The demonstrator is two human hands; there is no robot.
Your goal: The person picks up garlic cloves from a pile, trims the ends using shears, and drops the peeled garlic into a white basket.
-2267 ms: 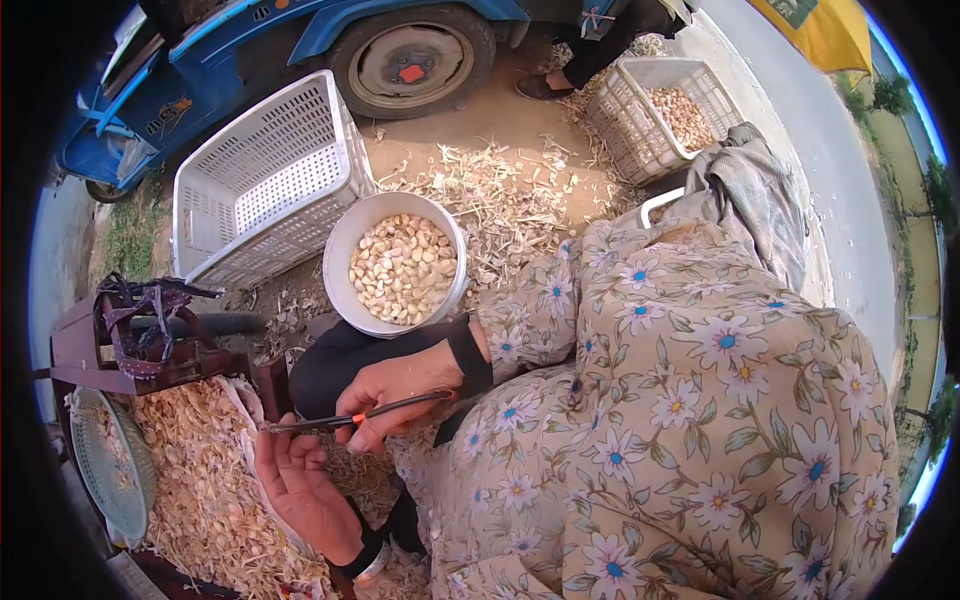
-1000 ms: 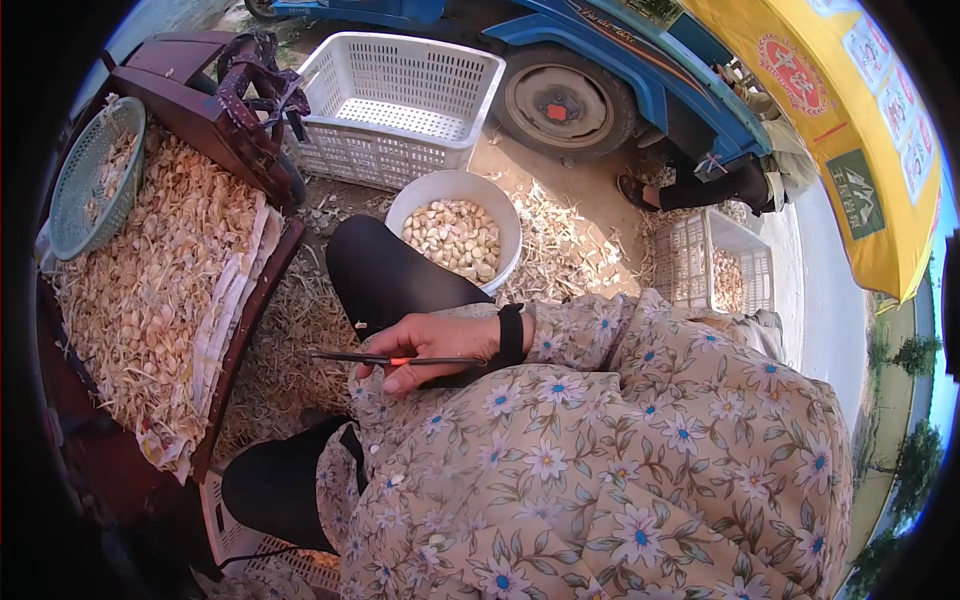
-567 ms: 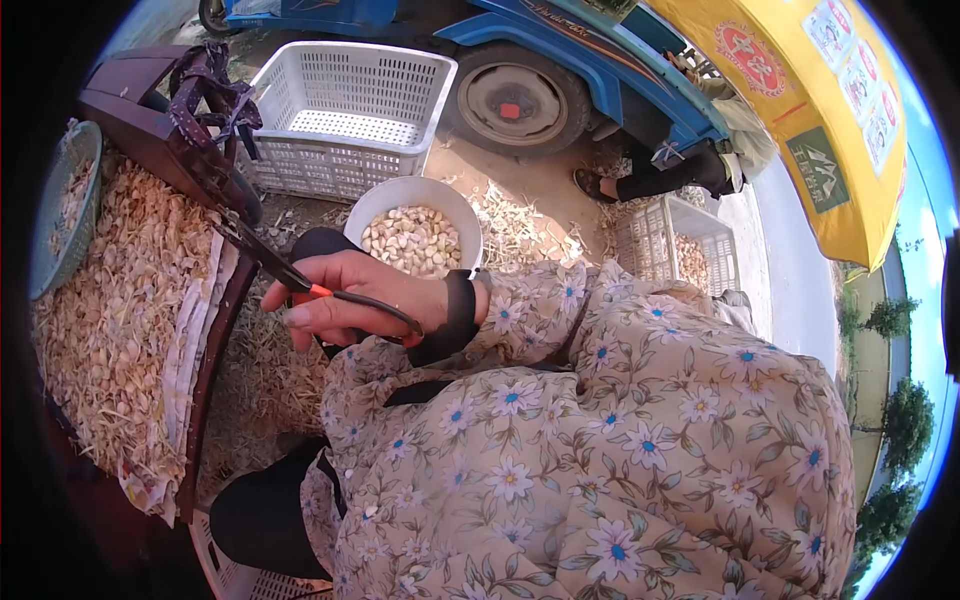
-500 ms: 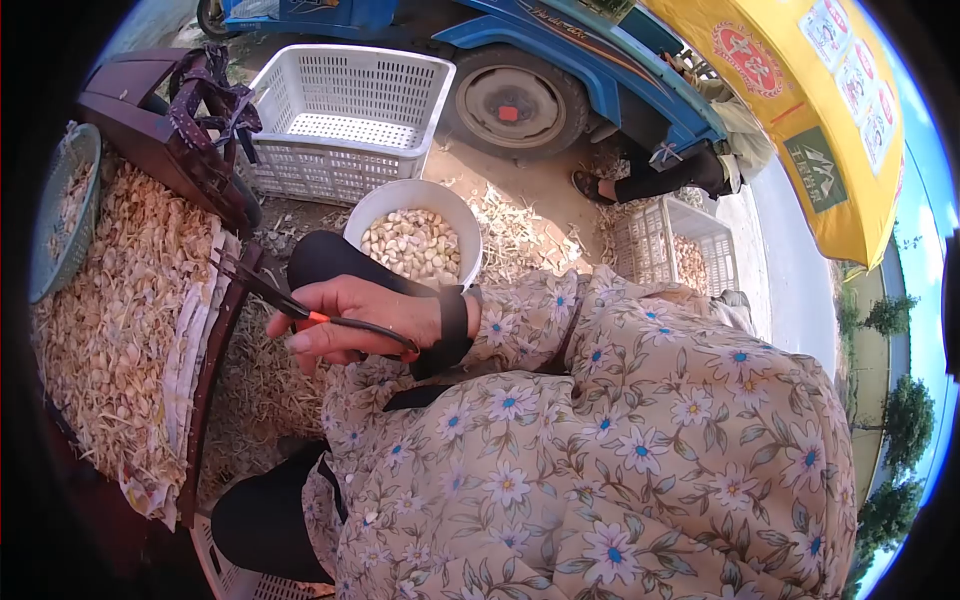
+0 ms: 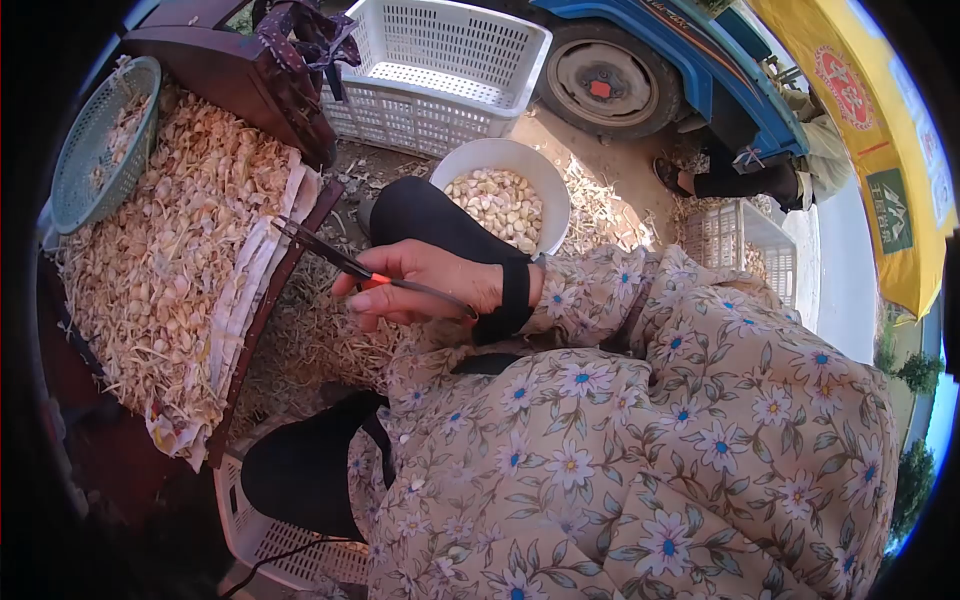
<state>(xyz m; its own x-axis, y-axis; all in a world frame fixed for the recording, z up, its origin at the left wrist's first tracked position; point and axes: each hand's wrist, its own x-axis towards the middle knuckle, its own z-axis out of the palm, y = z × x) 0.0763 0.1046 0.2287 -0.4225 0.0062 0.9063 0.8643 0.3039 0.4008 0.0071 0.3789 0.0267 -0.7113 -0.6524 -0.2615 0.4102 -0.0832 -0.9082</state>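
Observation:
My right hand [image 5: 425,283] is closed around dark-bladed scissors [image 5: 335,256] with orange-and-black handles, one of which curves back toward the wrist. Their narrow blades point up and left, and the tips overlap the edge of a heap of garlic cloves and dry skins [image 5: 170,260]. That heap lies on a whitish sheet [image 5: 245,305] over a dark red table [image 5: 268,310]. Past my right knee stands a white bucket [image 5: 553,190] holding peeled-looking garlic cloves [image 5: 495,205]. My left hand is out of view.
A green basket [image 5: 75,185] rests on the heap's far side. A white crate [image 5: 420,118] stands beyond the bucket, near a blue vehicle's wheel [image 5: 605,82]. Another crate [image 5: 235,515] sits by my left knee. A person's leg [image 5: 740,182] shows beside a crate with contents [image 5: 725,232].
The view has shifted, so most things appear farther right and higher. My right hand keeps hold of the scissors, their tips still by the heap's edge.

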